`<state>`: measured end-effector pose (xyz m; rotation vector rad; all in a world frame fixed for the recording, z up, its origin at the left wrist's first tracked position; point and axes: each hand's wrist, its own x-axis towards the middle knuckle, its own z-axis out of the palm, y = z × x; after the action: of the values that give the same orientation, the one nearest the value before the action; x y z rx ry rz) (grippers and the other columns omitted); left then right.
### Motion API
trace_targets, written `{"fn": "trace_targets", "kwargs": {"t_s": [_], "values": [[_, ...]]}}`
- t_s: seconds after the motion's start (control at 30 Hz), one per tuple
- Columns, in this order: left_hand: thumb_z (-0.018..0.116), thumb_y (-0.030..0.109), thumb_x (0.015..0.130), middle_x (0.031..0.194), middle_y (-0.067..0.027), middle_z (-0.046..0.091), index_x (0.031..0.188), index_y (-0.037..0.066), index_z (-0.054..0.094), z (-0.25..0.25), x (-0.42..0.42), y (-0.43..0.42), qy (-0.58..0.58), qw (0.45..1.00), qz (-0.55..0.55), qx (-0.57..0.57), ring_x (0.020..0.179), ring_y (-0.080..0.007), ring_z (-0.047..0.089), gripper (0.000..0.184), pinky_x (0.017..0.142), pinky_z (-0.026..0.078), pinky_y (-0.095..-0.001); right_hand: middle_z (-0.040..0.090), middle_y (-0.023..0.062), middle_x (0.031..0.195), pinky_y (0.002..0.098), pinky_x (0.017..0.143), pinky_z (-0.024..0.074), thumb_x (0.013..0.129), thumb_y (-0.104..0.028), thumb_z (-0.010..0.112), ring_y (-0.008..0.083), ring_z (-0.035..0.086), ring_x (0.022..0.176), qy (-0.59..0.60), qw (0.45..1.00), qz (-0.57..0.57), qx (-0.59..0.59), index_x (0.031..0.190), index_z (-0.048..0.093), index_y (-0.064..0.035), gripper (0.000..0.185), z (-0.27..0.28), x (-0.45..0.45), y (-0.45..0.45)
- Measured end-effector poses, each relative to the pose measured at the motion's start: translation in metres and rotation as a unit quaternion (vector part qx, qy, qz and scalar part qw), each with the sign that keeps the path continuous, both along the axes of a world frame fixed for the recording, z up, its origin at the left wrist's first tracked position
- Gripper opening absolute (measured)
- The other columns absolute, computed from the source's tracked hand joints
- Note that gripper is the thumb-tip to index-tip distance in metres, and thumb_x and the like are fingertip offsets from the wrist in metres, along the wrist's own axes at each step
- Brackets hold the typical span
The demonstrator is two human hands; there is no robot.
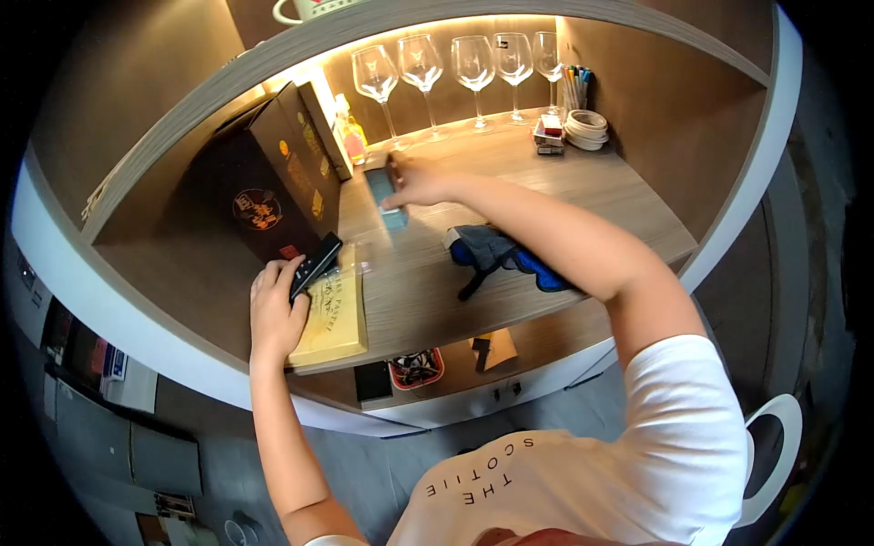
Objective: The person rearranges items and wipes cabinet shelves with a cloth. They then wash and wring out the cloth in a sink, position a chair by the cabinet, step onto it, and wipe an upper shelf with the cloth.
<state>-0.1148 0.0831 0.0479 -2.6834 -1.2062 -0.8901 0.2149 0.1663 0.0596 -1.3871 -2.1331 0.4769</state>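
My left hand (276, 311) is closed around a black remote control (315, 267) and rests at the edge of a yellow box (333, 314) with printed lettering. Farther back on the shelf, my right hand (417, 185) grips a teal box (388, 195), its fingers slightly blurred. A dark brown strip shows at the fingertips, too smeared to name. Beneath my right forearm lies a grey and blue cloth item (496, 253) with a black strap.
Several wine glasses (473, 68) line the shelf's back. A dark gift box (282, 173) and a yellow bottle (349, 132) stand left. Stacked white rings (586, 130), pens (575, 86) and small packs (549, 135) sit at back right. A red basket (441, 375) stands on the lower shelf.
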Motion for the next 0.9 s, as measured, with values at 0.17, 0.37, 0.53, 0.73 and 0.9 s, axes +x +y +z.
{"fn": "trace_targets", "kwargs": {"t_s": [0.17, 0.37, 0.53, 0.73, 0.9], "values": [[0.058, 0.014, 0.081, 0.116, -0.0199, 0.057, 0.130, 0.004, 0.056, -0.002, 0.009, 0.006, -0.008, 1.000, 0.006, 0.014, 0.112, -0.0393, 0.052, 0.050, 0.102, 0.038, -0.0462, 0.065, 0.0222, 0.116, 0.0369, 0.087, 0.0549, 0.077, -0.047, 0.079, 0.0297, 0.066, 0.103, -0.095, 0.984, -0.147, 0.042, 0.148, 0.030, 0.0028, 0.100, 0.003, 0.050, -0.018], [0.062, 0.025, 0.092, 0.117, -0.0170, 0.060, 0.133, 0.005, 0.054, -0.005, 0.006, 0.008, -0.019, 1.000, -0.006, 0.025, 0.112, -0.0386, 0.054, 0.047, 0.102, 0.039, -0.0448, 0.067, 0.0124, 0.085, 0.0289, 0.058, 0.0561, 0.082, -0.022, 0.079, 0.0177, 0.068, 0.072, 0.114, 0.985, -0.106, -0.074, 0.133, 0.045, 0.0006, 0.065, -0.011, 0.017, 0.055], [0.062, 0.012, 0.090, 0.118, -0.0144, 0.060, 0.136, 0.007, 0.054, -0.009, -0.002, 0.014, -0.049, 0.998, 0.019, 0.041, 0.111, -0.0331, 0.055, 0.047, 0.099, 0.042, -0.0414, 0.065, 0.0092, 0.077, 0.0302, 0.053, 0.0545, 0.084, -0.020, 0.078, 0.0180, 0.066, 0.062, 0.131, 0.985, -0.100, -0.054, 0.125, 0.050, -0.0004, 0.054, -0.022, -0.036, 0.133], [0.068, 0.020, 0.086, 0.120, -0.0141, 0.060, 0.136, 0.009, 0.054, -0.005, -0.002, 0.011, -0.053, 0.998, -0.006, 0.019, 0.114, -0.0344, 0.055, 0.053, 0.100, 0.041, -0.0433, 0.067, 0.0178, 0.093, 0.0400, 0.070, 0.0537, 0.080, -0.032, 0.080, 0.0284, 0.067, 0.084, -0.006, 0.993, -0.103, 0.050, 0.123, 0.054, -0.0023, 0.058, -0.019, -0.065, 0.150], [0.071, 0.017, 0.084, 0.112, -0.0164, 0.062, 0.132, 0.007, 0.056, -0.001, 0.003, 0.007, -0.067, 0.998, 0.000, 0.004, 0.106, -0.0374, 0.058, 0.051, 0.092, 0.046, -0.0436, 0.067, 0.0187, 0.116, 0.0406, 0.090, 0.0509, 0.077, -0.042, 0.082, 0.0346, 0.065, 0.104, -0.085, 0.989, -0.082, 0.085, 0.127, 0.057, -0.0041, 0.068, 0.021, 0.002, 0.106]]}}
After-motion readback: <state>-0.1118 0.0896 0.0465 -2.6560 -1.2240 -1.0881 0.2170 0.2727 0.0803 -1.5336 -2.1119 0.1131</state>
